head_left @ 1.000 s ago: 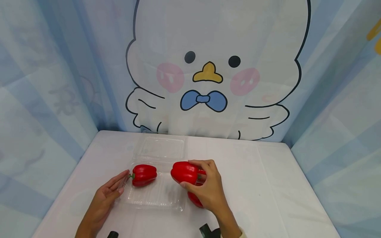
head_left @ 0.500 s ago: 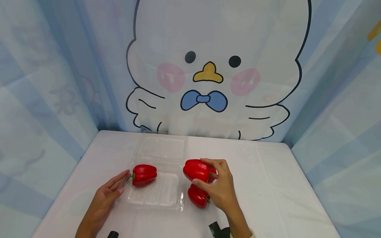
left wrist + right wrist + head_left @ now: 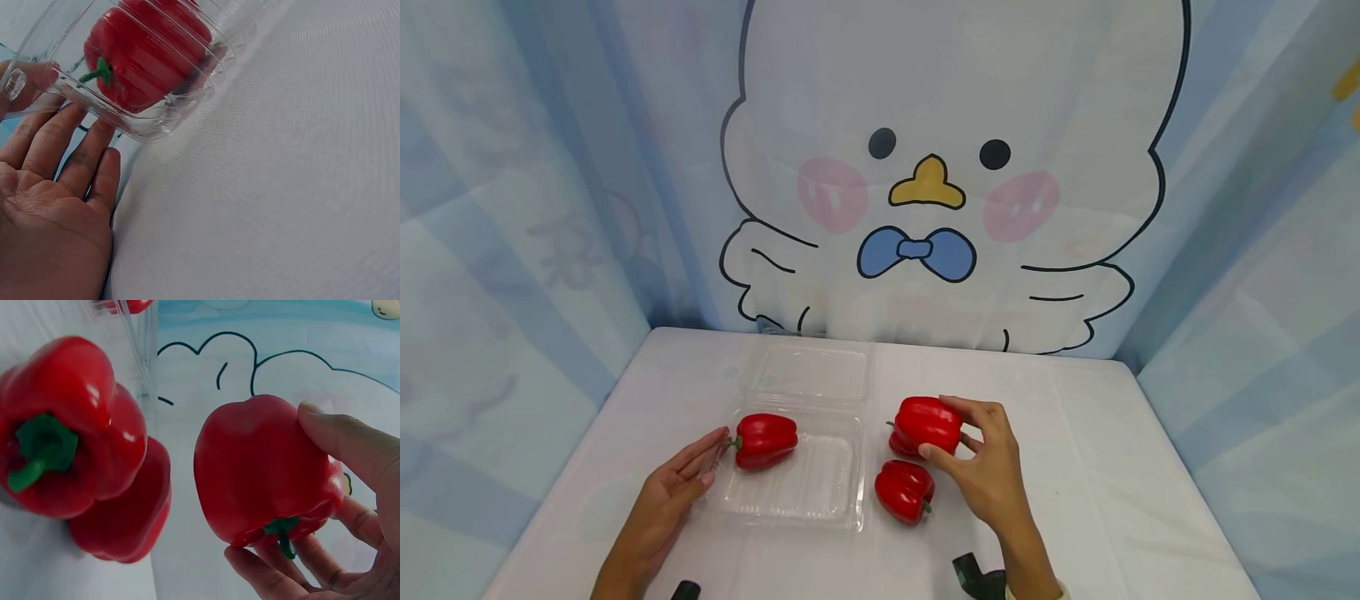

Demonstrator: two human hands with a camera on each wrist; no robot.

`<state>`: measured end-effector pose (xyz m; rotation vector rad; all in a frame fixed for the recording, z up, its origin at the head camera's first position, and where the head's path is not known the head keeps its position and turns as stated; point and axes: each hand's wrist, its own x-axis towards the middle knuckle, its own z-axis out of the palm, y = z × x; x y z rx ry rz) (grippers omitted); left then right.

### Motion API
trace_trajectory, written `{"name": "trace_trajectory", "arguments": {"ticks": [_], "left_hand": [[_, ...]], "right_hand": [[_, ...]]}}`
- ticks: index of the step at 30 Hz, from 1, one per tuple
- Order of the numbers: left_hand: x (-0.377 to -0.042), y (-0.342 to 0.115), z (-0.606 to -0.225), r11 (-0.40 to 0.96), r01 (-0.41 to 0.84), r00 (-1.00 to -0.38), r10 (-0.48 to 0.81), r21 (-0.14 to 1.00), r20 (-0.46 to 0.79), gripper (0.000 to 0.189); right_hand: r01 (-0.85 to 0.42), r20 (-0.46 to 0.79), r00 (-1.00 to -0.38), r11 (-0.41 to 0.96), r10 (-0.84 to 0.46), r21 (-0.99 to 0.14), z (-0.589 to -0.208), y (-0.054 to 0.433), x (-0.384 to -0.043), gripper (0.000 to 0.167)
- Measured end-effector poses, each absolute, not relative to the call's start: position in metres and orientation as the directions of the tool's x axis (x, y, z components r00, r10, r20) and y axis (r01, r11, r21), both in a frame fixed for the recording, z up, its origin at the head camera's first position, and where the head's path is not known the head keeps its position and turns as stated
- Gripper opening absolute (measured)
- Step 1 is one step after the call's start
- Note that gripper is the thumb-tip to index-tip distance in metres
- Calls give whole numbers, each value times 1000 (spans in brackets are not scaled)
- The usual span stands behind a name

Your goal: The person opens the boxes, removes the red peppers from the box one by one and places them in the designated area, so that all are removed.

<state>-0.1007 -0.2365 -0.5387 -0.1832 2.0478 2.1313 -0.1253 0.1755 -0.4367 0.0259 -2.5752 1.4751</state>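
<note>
A clear plastic clamshell container (image 3: 860, 467) lies with its lid folded back. In it sits a red bell pepper (image 3: 765, 442), green stem towards my left hand (image 3: 672, 492). That hand pinches the container's left edge, thumb on one side and fingers on the other in the left wrist view. My right hand (image 3: 988, 467) grips another red bell pepper (image 3: 262, 469) between thumb and fingers, raised above the table right of the container. Below and in front of it lies a third red pepper (image 3: 901, 493); one more red pepper (image 3: 902, 447) is partly hidden behind the held one.
The open lid (image 3: 811, 373) reaches to the table's back edge, near the printed curtain (image 3: 925, 308). White cloth covers the table (image 3: 1090, 483). Dark wrist-worn gear (image 3: 977, 575) shows below the right hand.
My right hand has carried the held pepper rightwards, away from the container's right side. The peppers lying there have come into view. The left hand stays at the container's edge.
</note>
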Motion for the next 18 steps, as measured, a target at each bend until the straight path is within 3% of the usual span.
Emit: {"name": "trace_trajectory", "arguments": {"ticks": [18], "left_hand": [[-101,-238,-538,-63,-200,-979,62,978,-196,69]], "right_hand": [[-11,130,-979,592,160,-806,-450,216,-133,71]]}}
